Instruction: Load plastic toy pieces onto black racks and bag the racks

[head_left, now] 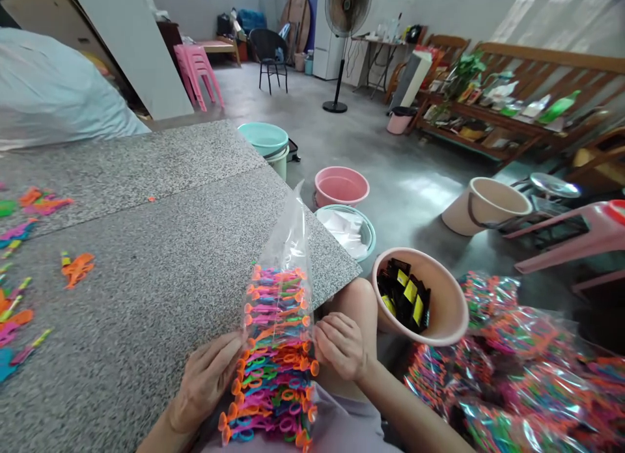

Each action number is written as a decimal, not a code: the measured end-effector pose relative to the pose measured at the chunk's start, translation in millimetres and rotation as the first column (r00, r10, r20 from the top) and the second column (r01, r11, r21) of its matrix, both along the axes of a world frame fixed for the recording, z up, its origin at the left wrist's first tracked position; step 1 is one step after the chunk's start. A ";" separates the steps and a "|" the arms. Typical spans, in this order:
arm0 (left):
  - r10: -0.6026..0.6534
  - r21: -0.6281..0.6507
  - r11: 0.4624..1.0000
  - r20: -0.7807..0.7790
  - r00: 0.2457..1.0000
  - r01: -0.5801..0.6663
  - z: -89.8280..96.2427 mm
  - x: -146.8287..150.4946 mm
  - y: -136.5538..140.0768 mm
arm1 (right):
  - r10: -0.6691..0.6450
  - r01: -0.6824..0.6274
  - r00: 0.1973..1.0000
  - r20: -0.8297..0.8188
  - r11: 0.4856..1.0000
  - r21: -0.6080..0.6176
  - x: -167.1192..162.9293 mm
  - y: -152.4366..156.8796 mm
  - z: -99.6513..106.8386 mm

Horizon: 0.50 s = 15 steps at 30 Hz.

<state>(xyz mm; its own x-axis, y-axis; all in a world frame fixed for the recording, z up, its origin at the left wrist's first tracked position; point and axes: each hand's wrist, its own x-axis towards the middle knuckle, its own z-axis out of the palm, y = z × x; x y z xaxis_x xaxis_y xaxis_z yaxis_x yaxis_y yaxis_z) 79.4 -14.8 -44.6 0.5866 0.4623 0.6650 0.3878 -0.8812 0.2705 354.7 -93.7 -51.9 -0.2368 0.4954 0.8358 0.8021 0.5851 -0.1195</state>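
A clear plastic bag lies over the table's near corner, its far end flat and pointed. Inside its near part and sticking out toward my lap is a stack of small colourful plastic toys with orange round ends, laid crosswise in rows. My left hand grips the bag's left edge, thumb and fingers pressed together. On the opposite edge, my right hand pinches the plastic with curled fingers. The stack sits between both hands, its nearest rows outside the bag's mouth.
Loose toy pieces lie on the left of the speckled table. A pink tub with black-and-yellow packets stands at right. Filled bags are heaped on the floor. A basin with white plastic is below the table edge.
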 end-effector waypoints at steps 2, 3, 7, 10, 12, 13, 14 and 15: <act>-0.037 -0.025 0.999 -0.026 0.999 0.036 -2.1 -6.2 -3.5 | 0.048 -0.052 0.991 0.125 0.998 0.029 7.8 -5.7 8.7; -0.055 -0.043 0.998 -0.044 0.998 0.053 -2.2 -8.6 -5.6 | 0.070 -0.074 0.980 0.188 0.997 0.012 12.0 -9.0 14.7; -0.096 -0.098 0.991 -0.094 0.991 0.087 -0.8 -14.1 -13.5 | 0.121 -0.091 0.928 0.353 0.991 -0.101 23.2 -22.8 33.1; -0.121 -0.099 0.989 -0.119 0.986 0.109 -1.7 -19.7 -17.6 | 0.119 -0.084 0.939 0.323 0.989 -0.119 23.4 -36.3 33.9; -0.160 -0.100 0.984 -0.145 0.976 0.147 -2.4 -25.1 -19.8 | 0.112 -0.073 0.948 0.298 0.988 -0.138 21.4 -47.4 32.3; -0.185 -0.101 0.980 -0.154 0.971 0.171 -2.0 -27.4 -21.1 | 0.115 -0.070 0.948 0.297 0.985 -0.159 20.0 -53.0 31.8; -0.209 -0.104 0.975 -0.156 0.965 0.194 -1.0 -28.6 -22.6 | 0.126 -0.072 0.947 0.296 0.980 -0.187 18.2 -58.5 31.5; -0.225 -0.110 0.971 -0.144 0.964 0.211 0.7 -28.3 -24.4 | 0.146 -0.082 0.946 0.290 0.972 -0.222 16.0 -63.5 31.1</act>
